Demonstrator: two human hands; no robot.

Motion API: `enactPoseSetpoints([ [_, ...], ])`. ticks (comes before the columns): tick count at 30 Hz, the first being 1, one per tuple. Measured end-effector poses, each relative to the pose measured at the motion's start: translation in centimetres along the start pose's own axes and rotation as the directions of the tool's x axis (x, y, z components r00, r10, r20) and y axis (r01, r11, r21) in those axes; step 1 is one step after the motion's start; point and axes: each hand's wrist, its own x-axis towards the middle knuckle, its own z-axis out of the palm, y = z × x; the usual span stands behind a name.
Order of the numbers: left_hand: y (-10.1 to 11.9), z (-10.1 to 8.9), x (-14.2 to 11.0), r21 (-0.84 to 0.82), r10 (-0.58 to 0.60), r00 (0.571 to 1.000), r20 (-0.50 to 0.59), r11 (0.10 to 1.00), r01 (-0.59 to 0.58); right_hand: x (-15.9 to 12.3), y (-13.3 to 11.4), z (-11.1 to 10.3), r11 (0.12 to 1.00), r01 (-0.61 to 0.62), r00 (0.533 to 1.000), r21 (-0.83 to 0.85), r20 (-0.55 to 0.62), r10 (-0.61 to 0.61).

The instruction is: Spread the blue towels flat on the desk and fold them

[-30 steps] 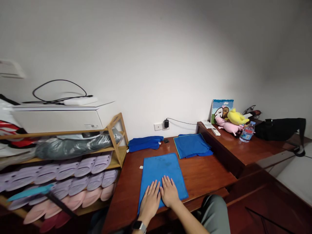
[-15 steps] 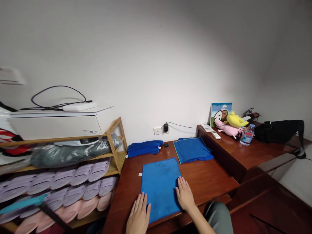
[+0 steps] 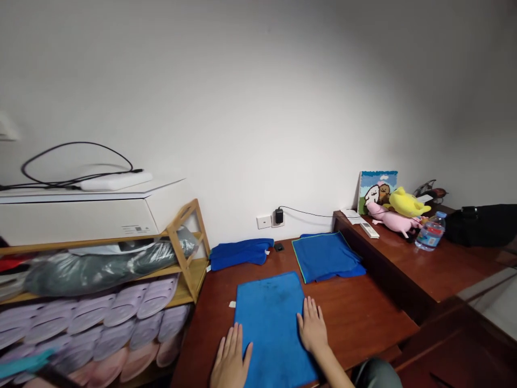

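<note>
A light blue cloth point(image 3: 274, 328) lies spread flat on the brown wooden table point(image 3: 347, 307), with darker smudges toward its far end. My left hand point(image 3: 232, 358) rests palm down along its left edge, fingers stretched out, thumb on the cloth. On the right edge lies my right hand point(image 3: 313, 326), also flat with fingers extended and thumb touching the cloth. Neither hand grasps anything. Behind are a folded dark blue cloth point(image 3: 240, 254) by the wall and a stack of blue cloths point(image 3: 327, 256) with a green-edged one on top.
At left stands a wooden rack point(image 3: 189, 269) holding lilac slippers point(image 3: 159, 293) and a white box point(image 3: 76, 215). A raised desk section at right carries a water bottle point(image 3: 430, 233), plush toys point(image 3: 393, 220), a remote point(image 3: 369, 230) and a black bag point(image 3: 480, 225). A charger point(image 3: 279, 216) sits in the wall socket.
The view has shifted slightly, so the table things appear lower and those at right lie farther right. Both hands stay flat at the cloth's edges.
</note>
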Motion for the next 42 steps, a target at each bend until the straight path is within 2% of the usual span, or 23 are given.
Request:
enactPoseSetpoints([
  [1,-0.2,-0.2,0.3,0.004,0.012,1.000,-0.006,1.000,-0.012,0.3,0.0,-0.3,1.000,0.009,1.000,0.003,-0.006,-0.009],
  [3,0.5,-0.6,2.6,0.002,0.044,0.999,0.002,0.999,-0.044,1.5,-1.5,-0.8,0.997,0.080,0.997,0.017,-0.024,-0.080],
  [6,2.9,-0.6,8.6,-0.032,0.095,0.994,0.048,0.995,-0.094,4.3,-6.3,-0.7,0.965,0.258,0.966,0.056,-0.041,-0.256],
  [9,4.7,0.7,13.5,-0.077,0.144,0.979,0.142,0.988,-0.134,7.5,-10.2,0.4,0.923,0.374,0.926,0.094,0.025,-0.378],
  [10,4.8,1.3,14.4,-0.082,0.146,0.975,0.168,0.988,-0.134,8.3,-10.7,0.7,0.921,0.377,0.922,0.095,0.053,-0.383],
  [12,4.1,2.4,14.9,-0.071,0.106,0.976,0.190,0.993,-0.094,9.8,-10.0,1.1,0.940,0.335,0.936,0.070,0.088,-0.340],
  [16,0.8,3.7,13.7,-0.010,-0.112,0.985,0.133,0.993,0.114,11.5,-5.1,-0.1,0.990,0.136,0.987,-0.029,0.095,-0.133],
  [19,-0.9,3.5,13.0,-0.014,-0.206,0.976,0.070,0.978,0.207,12.0,-2.5,-1.9,0.997,0.051,0.995,-0.060,0.094,-0.045],
  [22,-0.1,2.3,12.1,-0.046,-0.140,0.990,0.001,0.989,0.139,10.3,-3.4,-2.4,0.996,0.085,0.996,-0.031,0.027,-0.084],
  [24,1.6,1.5,10.4,-0.069,-0.023,0.999,-0.023,0.997,0.021,7.3,-5.3,-1.4,0.983,0.183,0.982,0.016,-0.041,-0.182],
  [27,4.1,0.9,6.3,-0.104,0.157,0.987,0.024,0.983,-0.154,1.3,-8.0,1.3,0.922,0.370,0.929,0.112,-0.071,-0.364],
  [28,4.4,0.9,4.7,-0.111,0.189,0.981,0.053,0.977,-0.182,-0.7,-8.4,2.1,0.903,0.403,0.915,0.145,-0.056,-0.400],
  [30,4.1,0.9,1.8,-0.109,0.181,0.979,0.099,0.979,-0.170,-3.7,-8.0,2.8,0.896,0.405,0.912,0.183,-0.017,-0.409],
  [33,1.7,0.5,-1.8,-0.078,0.064,0.993,0.100,0.995,-0.056,-5.5,-4.5,1.5,0.946,0.289,0.955,0.146,0.020,-0.295],
  [37,-2.4,-0.8,-5.1,-0.047,-0.017,0.999,0.051,0.999,0.020,-5.6,1.9,-1.9,0.995,0.093,0.992,0.044,0.078,-0.097],
  [40,-3.8,-1.8,-5.3,-0.046,-0.041,0.999,-0.010,0.998,0.040,-5.4,4.2,-3.4,0.997,0.066,0.993,0.037,0.091,-0.069],
  [42,-3.2,-2.4,-3.3,-0.061,-0.055,0.998,-0.044,0.997,0.052,-4.5,3.5,-3.6,0.993,0.108,0.993,0.055,0.047,-0.111],
])
